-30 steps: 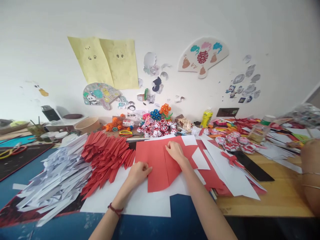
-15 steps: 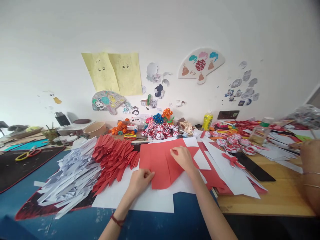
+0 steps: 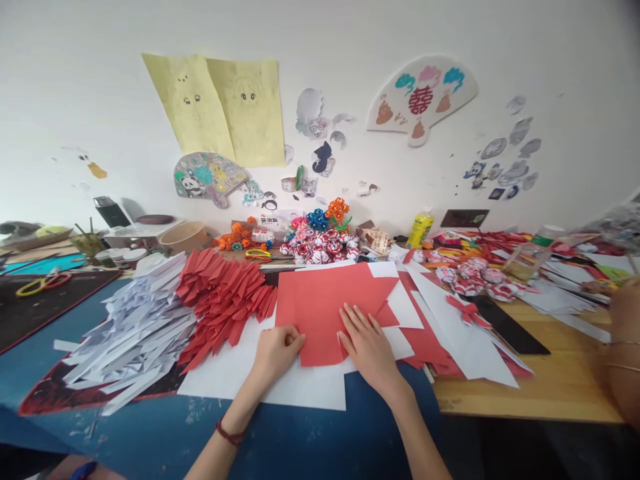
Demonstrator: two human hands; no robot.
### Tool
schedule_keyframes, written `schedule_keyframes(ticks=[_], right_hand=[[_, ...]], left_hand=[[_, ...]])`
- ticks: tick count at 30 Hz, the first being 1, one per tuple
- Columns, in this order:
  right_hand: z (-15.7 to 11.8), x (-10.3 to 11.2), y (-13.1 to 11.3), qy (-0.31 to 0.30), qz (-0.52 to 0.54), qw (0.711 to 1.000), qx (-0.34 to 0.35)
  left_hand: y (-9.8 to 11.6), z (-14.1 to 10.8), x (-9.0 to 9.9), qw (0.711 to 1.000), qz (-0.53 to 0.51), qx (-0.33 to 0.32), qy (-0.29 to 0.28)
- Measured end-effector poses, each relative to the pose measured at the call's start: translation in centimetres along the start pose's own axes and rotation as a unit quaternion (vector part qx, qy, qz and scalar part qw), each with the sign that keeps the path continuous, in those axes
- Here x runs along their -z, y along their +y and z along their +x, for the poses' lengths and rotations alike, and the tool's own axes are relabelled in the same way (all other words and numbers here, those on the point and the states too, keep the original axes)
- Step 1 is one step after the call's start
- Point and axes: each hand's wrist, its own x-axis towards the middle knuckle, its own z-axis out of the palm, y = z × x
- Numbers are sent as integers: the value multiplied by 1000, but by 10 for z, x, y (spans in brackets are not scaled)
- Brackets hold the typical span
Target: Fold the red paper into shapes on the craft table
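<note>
A red sheet of paper [image 3: 320,300] lies in front of me, with its lower right part folded over. At its lower left edge, my left hand [image 3: 279,348] is closed, the thumb and curled fingertips on the paper's edge. My right hand [image 3: 367,347] lies flat on the lower right part of the sheet, fingers stretched out and slightly apart. White paper sheets [image 3: 235,370] are under the red one. Left of it are a heap of folded red paper strips [image 3: 220,300] and a heap of white paper strips [image 3: 150,327].
Red-and-white paper balls [image 3: 325,248] are piled along the wall. White offcuts [image 3: 465,333] and a black strip [image 3: 510,325] lie to the right. Scissors [image 3: 44,283] rest on the dark mat at left. Another person's arm [image 3: 623,347] shows at the right edge.
My right hand has come down from a raised, curled pose to lie flat on the red paper. The paper's lifted right part is now flatter. My left hand stays at the edge.
</note>
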Motion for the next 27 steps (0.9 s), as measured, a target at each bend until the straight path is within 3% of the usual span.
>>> schedule_keyframes(ticks=[5, 13, 21, 24, 27], right_hand=[[-2, -2, 0, 0, -5, 1000, 2], [-4, 4, 4, -20, 26, 999, 17], [-6, 7, 1, -20, 38, 999, 14], [-6, 13, 0, -29, 89, 995, 19], [-7, 27, -3, -50, 237, 970, 24]], left_hand=[[-1, -7, -1, 999, -26, -9, 24], [0, -21, 0, 1000, -18, -21, -8], [-5, -43, 9, 999, -31, -7, 15], [-2, -52, 14, 997, -72, -25, 20], [9, -58, 14, 992, -94, -60, 51]])
